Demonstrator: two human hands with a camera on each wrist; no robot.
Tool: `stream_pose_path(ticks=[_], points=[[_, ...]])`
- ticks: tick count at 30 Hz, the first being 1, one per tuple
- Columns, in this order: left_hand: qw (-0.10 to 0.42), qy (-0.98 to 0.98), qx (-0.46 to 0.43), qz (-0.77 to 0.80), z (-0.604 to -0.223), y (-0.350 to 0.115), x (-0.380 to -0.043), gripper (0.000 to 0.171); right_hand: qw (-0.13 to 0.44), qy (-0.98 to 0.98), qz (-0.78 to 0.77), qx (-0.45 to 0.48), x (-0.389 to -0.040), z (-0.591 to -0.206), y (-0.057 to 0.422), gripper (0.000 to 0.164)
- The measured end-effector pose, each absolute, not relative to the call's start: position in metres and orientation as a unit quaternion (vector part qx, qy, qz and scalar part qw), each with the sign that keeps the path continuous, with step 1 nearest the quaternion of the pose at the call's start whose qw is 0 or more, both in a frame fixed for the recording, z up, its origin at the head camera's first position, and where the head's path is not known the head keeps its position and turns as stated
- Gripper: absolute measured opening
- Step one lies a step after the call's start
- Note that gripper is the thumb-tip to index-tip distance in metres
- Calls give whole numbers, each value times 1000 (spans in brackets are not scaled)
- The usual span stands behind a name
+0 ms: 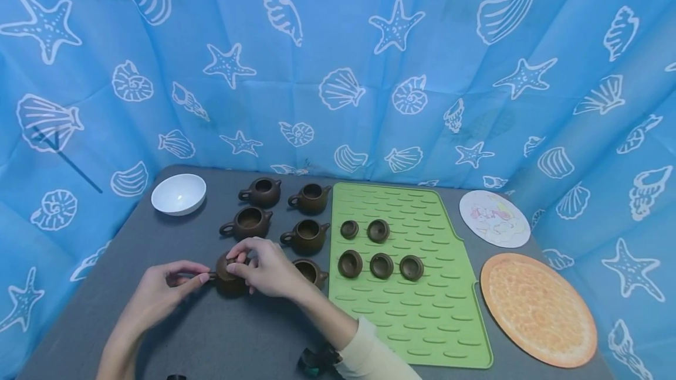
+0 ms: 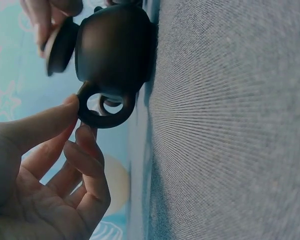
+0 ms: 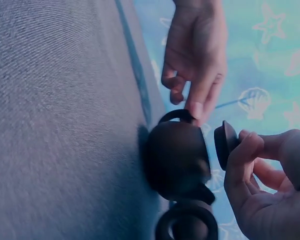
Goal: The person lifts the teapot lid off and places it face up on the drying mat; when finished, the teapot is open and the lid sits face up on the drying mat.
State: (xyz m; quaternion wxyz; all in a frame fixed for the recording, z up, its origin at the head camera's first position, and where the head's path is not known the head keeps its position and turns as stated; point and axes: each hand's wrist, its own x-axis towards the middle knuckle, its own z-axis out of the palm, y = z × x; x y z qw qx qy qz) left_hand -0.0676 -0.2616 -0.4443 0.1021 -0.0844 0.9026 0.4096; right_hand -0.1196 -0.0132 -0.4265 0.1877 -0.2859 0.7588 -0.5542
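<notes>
My left hand (image 1: 158,295) pinches the ring handle (image 2: 107,120) of a small dark brown teapot (image 2: 115,50) between thumb and fingers. The teapot stands upright on the grey table at the near end of the left column of teapots. My right hand (image 1: 271,268) pinches a round brown teapot lid (image 3: 225,145) by its knob. In the right wrist view the lid is apart from the pot's mouth; in the left wrist view it looks tilted above it. Several lidless teapots (image 1: 308,244) stand just beyond, one partly hidden by my right hand.
A green ridged mat (image 1: 412,321) lies right of the teapots, with several brown lids (image 1: 381,265) on it. A white bowl (image 1: 179,195) stands at the back left. Two round flat pieces, one with a drawing (image 1: 494,219) and one orange-brown (image 1: 538,309), lie at the right.
</notes>
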Motion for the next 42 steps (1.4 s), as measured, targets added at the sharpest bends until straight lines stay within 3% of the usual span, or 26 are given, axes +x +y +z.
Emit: stream_pose_path(ticks=[10,20,28,36,42], points=[[105,902,-92,409,-444,-260,-68,33,86,815,-480,-314,-118,-415,34,15],[115,898,-101,412,-443,-260,-67,33,109,795,-522,-287,-129,-410,87,20],[116,898,-106,411,-443,-259,-68,32,135,777,-551,-274,-137,-400,129,46],[110,899,-102,412,-444,-259,-66,31,157,746,-602,-239,-148,-394,177,46],[109,899,-103,412,-443,-259,-66,29,122,753,-611,-213,-154,-393,210,56]])
